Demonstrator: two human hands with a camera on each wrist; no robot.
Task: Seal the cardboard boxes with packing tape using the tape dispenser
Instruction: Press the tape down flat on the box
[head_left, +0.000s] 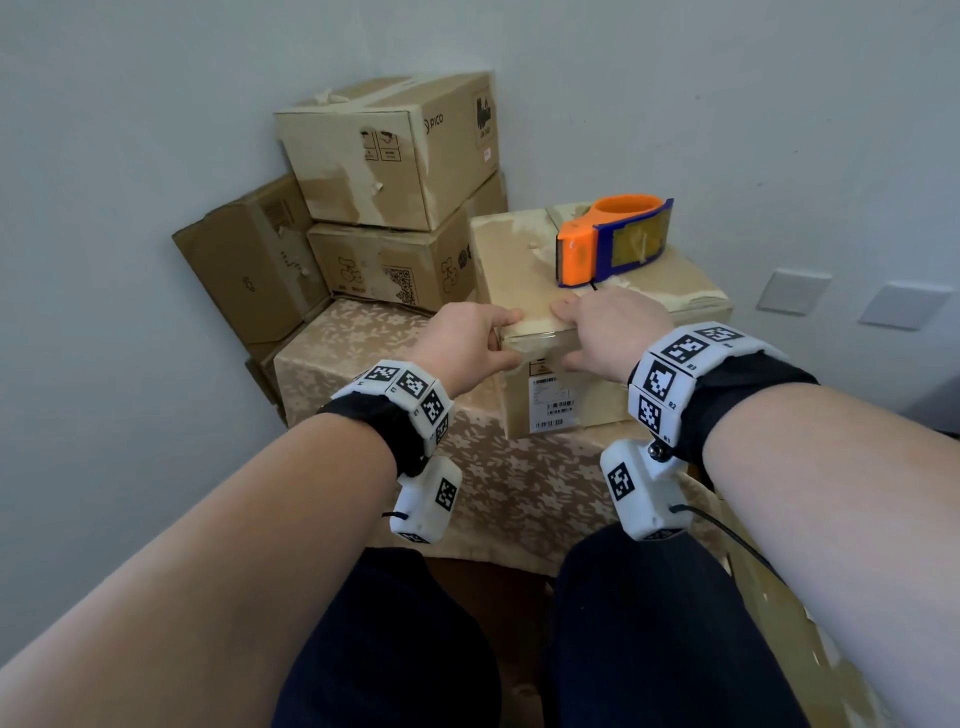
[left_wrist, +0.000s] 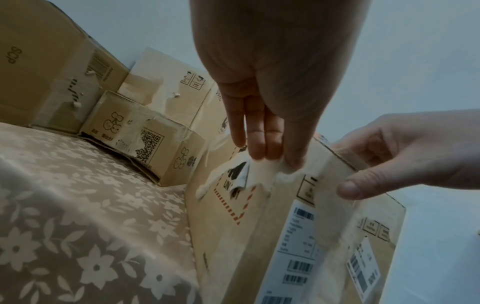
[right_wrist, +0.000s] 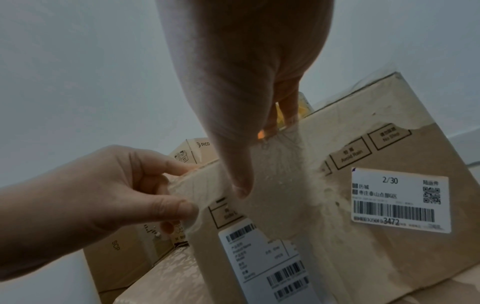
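Observation:
A cardboard box (head_left: 519, 260) with barcode labels stands on the table, and the orange and blue tape dispenser (head_left: 608, 244) sits on its top. A clear tape strip (right_wrist: 280, 185) runs over the near top edge and down the front face. My left hand (head_left: 506, 338) is at the box's near left corner and pinches the loose tape end (right_wrist: 197, 191) between thumb and fingers. My right hand (head_left: 569, 335) clasps the top edge beside it, fingers on the lid. Its thumb (right_wrist: 241, 189) presses the tape onto the front face.
Three other cardboard boxes (head_left: 395, 150) (head_left: 389, 260) (head_left: 249, 260) are stacked against the wall at the back left. A floral tablecloth (head_left: 519, 493) covers the table, whose near edge is by my knees. Wall plates (head_left: 792, 291) are at the right.

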